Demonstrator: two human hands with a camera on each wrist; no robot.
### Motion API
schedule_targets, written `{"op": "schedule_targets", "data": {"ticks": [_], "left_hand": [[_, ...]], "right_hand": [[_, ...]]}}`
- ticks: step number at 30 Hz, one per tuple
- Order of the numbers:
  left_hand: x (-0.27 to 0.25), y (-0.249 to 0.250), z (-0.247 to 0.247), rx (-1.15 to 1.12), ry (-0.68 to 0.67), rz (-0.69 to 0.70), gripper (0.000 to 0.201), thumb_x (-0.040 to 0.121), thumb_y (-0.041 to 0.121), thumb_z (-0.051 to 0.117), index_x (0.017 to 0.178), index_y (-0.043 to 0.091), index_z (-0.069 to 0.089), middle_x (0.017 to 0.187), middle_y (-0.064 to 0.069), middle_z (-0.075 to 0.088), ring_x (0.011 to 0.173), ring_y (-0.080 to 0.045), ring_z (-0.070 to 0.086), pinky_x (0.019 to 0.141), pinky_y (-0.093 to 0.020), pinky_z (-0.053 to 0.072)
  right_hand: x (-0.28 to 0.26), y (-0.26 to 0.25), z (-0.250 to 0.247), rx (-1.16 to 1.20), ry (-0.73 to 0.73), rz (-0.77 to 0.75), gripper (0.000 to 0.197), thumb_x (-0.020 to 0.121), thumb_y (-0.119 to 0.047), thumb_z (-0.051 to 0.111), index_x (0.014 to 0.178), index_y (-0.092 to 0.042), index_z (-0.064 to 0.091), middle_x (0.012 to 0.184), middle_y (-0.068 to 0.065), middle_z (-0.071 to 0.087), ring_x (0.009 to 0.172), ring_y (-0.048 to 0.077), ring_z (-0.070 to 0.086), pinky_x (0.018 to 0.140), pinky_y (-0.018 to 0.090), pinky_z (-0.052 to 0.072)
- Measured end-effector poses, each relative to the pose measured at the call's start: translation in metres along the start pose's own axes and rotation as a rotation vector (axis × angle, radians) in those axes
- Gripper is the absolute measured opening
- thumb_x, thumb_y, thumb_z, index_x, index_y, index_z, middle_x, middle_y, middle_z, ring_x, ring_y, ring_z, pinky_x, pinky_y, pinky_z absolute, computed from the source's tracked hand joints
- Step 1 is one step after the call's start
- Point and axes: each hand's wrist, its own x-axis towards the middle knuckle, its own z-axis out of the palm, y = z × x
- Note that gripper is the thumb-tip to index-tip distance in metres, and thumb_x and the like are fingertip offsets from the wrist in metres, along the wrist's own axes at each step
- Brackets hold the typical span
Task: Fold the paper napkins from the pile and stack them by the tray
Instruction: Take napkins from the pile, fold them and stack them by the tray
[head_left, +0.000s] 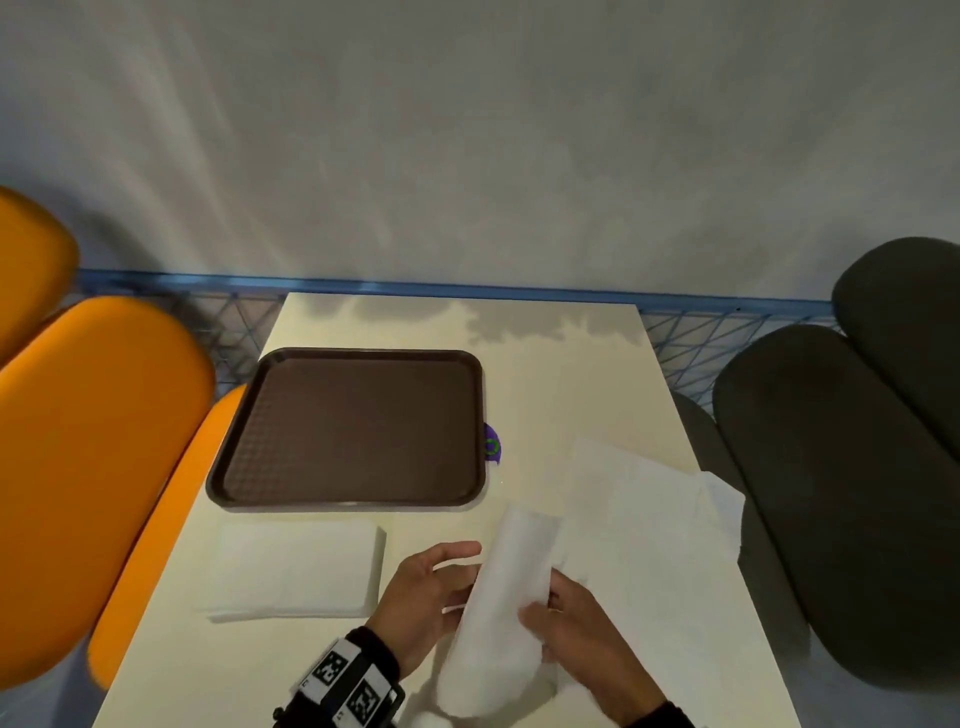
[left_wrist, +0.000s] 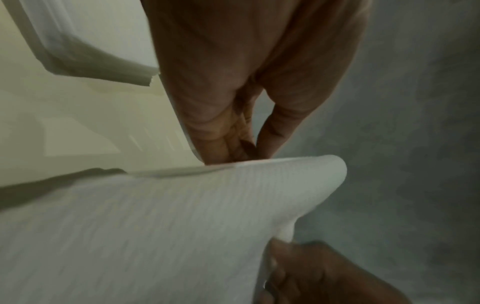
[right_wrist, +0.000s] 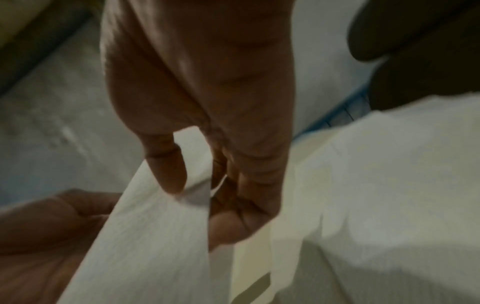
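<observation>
Holding one white napkin (head_left: 501, 603) between them above the near edge of the bench (head_left: 561, 374), the two hands work at the same sheet: the left hand (head_left: 423, 597) has its fingers curled against the napkin's left side, and the right hand (head_left: 576, 631) pinches its right edge between thumb and fingers, as the right wrist view shows. The napkin is bowed into a long, loose roll that runs from the near edge away toward the far edge. A pile of unfolded napkins (head_left: 654, 499) lies spread at the right edge of the bench, one corner reaching past it. A flat stack of folded napkins (head_left: 296, 569) sits near the left edge, just beside the near rim of the brown tray (head_left: 353, 431), which is bare. A small purple and green object (head_left: 492, 444) peeks out by the tray's right rim; nothing on it can be read. The left wrist carries a band with black-and-white square code markers (head_left: 345, 686); its tiny characters are illegible.
</observation>
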Motion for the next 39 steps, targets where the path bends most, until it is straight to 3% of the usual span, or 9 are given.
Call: {"op": "schedule_targets", "data": {"ticks": [3,9,14,19,22,25,29,34,39], "left_hand": [[-0.004,0.005,-0.004,0.013,-0.035,0.003,0.038,0.087,0.006,0.069,0.124,0.005,0.06,0.112,-0.028,0.069,0.087,-0.033,0.067,0.077,-0.039,0.054],[-0.011,0.007,-0.009,-0.028,-0.102,-0.079,0.048,0.095,0.05,0.053,0.113,0.01,0.072,0.105,-0.016,0.073,0.091,-0.027,0.067,0.081,-0.038,0.052],[-0.007,0.009,-0.02,-0.021,-0.109,-0.016,0.047,0.084,0.029,0.072,0.121,0.0,0.065,0.115,-0.02,0.071,0.092,-0.029,0.066,0.083,-0.039,0.053],[-0.007,0.022,-0.022,0.056,-0.082,0.145,0.024,0.09,0.009,0.065,0.112,-0.001,0.07,0.107,-0.024,0.073,0.087,-0.028,0.071,0.074,-0.033,0.057],[-0.007,0.032,-0.029,0.292,-0.063,0.288,0.017,0.092,0.022,0.068,0.102,0.01,0.076,0.094,-0.013,0.075,0.08,-0.024,0.067,0.075,-0.034,0.052],[-0.012,0.043,-0.033,0.701,-0.082,0.457,0.013,0.093,0.03,0.068,0.09,0.021,0.076,0.08,0.005,0.073,0.075,-0.007,0.062,0.077,-0.028,0.049],[-0.026,0.054,-0.022,1.192,-0.263,0.571,0.02,0.099,0.034,0.055,0.09,0.026,0.071,0.081,0.009,0.071,0.074,-0.007,0.061,0.071,-0.024,0.047],[-0.035,0.06,-0.015,1.432,-0.265,0.686,0.028,0.099,0.032,0.047,0.078,0.021,0.061,0.066,0.002,0.062,0.06,-0.012,0.049,0.061,-0.031,0.041],[-0.046,0.073,-0.036,1.478,-0.255,0.627,0.028,0.098,0.046,0.047,0.095,0.03,0.07,0.087,0.014,0.072,0.073,-0.005,0.058,0.077,-0.031,0.05]], "right_hand": [[-0.004,-0.003,0.0,-0.067,0.046,0.028,0.024,0.089,-0.02,0.06,0.111,-0.025,0.067,0.105,-0.009,0.075,0.102,0.015,0.069,0.096,0.044,0.056],[-0.008,-0.01,0.019,0.218,0.083,0.128,0.021,0.098,-0.013,0.055,0.112,-0.018,0.07,0.101,-0.002,0.078,0.1,0.021,0.072,0.086,0.035,0.058],[-0.003,-0.012,0.026,0.278,0.114,0.065,0.023,0.097,-0.009,0.055,0.115,-0.013,0.07,0.106,0.002,0.077,0.102,0.025,0.072,0.1,0.048,0.054],[-0.007,-0.014,0.027,0.16,-0.03,0.068,0.024,0.089,-0.01,0.063,0.111,-0.018,0.07,0.108,0.002,0.075,0.1,0.019,0.07,0.091,0.039,0.057],[-0.006,-0.013,0.009,-0.35,0.069,-0.009,0.028,0.077,-0.027,0.076,0.101,-0.023,0.061,0.109,-0.001,0.066,0.091,0.008,0.06,0.088,0.029,0.05],[-0.014,-0.038,-0.007,-0.463,0.287,-0.269,0.056,0.081,-0.039,0.079,0.125,-0.036,0.046,0.129,-0.014,0.048,0.116,0.001,0.048,0.098,0.023,0.04],[-0.035,-0.081,-0.009,-0.74,0.085,-0.505,0.08,0.082,-0.07,0.06,0.149,-0.047,0.025,0.145,-0.037,0.027,0.133,-0.011,0.023,0.109,0.028,0.022],[-0.034,-0.09,0.003,-0.995,-0.039,-0.593,0.036,0.096,-0.061,0.045,0.106,-0.035,0.068,0.098,-0.016,0.065,0.093,0.003,0.056,0.094,0.035,0.042],[-0.035,-0.079,-0.007,-0.949,0.006,-0.753,0.033,0.1,-0.046,0.043,0.088,-0.029,0.069,0.084,-0.013,0.065,0.079,0.007,0.056,0.077,0.036,0.048]]}}
